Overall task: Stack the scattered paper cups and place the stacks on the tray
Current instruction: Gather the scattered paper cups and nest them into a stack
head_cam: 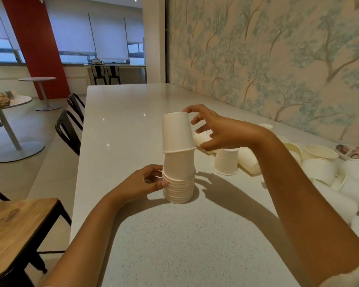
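Head view: my left hand (145, 182) curls its fingers round the rims of the inverted cup stack (178, 183), while my right hand (212, 129) hovers spread beside the top cup (177, 133), gripping nothing. I judge that pressing this cup straight down will seat it. Loose cups (226, 162) lie beyond my right fingers on the speckled white counter (174, 245); the wall carries tree-pattern wallpaper (278, 59); no tray is visible.

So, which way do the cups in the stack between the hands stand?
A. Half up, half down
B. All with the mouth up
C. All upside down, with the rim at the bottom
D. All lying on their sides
C: the top cup shows its closed base upward, and the rims of the stack point down toward the table.
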The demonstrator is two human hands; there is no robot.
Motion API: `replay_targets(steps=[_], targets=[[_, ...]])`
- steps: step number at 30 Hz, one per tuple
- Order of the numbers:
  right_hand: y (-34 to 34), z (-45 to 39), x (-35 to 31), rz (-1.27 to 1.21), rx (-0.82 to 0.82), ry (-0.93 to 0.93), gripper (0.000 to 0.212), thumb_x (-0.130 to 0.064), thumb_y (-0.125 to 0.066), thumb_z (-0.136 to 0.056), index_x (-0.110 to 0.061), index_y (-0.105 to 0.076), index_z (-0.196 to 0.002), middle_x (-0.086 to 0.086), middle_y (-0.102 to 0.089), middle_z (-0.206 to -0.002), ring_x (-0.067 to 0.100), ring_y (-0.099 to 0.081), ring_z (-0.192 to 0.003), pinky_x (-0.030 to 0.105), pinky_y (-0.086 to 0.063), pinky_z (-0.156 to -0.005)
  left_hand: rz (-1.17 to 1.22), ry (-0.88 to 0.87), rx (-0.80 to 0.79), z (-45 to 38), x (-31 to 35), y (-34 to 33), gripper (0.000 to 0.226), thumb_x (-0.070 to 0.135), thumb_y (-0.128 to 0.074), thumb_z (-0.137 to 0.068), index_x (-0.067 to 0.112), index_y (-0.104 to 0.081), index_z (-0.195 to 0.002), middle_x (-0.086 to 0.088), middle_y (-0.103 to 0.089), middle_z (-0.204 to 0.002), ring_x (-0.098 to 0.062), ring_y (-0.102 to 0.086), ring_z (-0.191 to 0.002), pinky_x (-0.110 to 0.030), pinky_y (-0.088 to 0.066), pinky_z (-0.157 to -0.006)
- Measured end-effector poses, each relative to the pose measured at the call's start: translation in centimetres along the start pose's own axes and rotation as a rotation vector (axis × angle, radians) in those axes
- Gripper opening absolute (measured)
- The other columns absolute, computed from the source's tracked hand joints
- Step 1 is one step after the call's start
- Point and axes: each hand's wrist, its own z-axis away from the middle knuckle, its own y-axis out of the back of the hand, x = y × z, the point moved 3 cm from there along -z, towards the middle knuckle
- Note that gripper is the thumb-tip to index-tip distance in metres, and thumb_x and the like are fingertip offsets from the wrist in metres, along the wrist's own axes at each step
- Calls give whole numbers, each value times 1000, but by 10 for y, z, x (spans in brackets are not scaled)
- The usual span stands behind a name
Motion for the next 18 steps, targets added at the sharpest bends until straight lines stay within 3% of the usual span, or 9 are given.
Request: replay_targets(steps=[4,9,11,14,18], targets=[[15,15,-14,0,-28,19,53,-9,-58,-86,-41,-37,-124,-4,-38,-141,10,-48,-117,19,-44,-83,2,9,-3,0,-1,0,47,50,-58,-69,37,-46,-112,17,-58,-110,3,-56,-98,-7,-43,-72],[9,21,-28,92,-91,4,35,-16,-51,-92,-32,-53,-123,-9,-46,-138,10,-49,-119,24,-41,-92,-37,35,-1,-2,-3,-1,42,54,-56,-66,44,-43,-105,25,-53,-103,7,-55,-92,-4,-42,-67],[10,24,-29,83,-105,4,35,-23,-53,-92,-33,-52,-125,-11,-46,-137,9,-52,-116,21,-41,-89,-43,42,-2,-2,-3,-1,38,54,-57,-67,48,-43,-102,27,-54,-103,7,-55,-91,-3,-43,-63],[28,25,-14,93,32,-35,43,-27,-60,-87,-36,-47,-127,-12,-44,-139,9,-53,-115,19,-39,-85,-31,48,1,-1,-3,-1,38,54,-58,-68,48,-44,-102,27,-54,-103,5,-56,-91,-4,-43,-62],[35,19,25,251,118,-241,51,-27,-67,-82,-31,-45,-129,0,-46,-139,18,-52,-114,27,-39,-86,-24,32,-3,-1,-1,-2,48,52,-57,-67,39,-43,-111,20,-54,-107,-1,-57,-95,-8,-43,-71]])
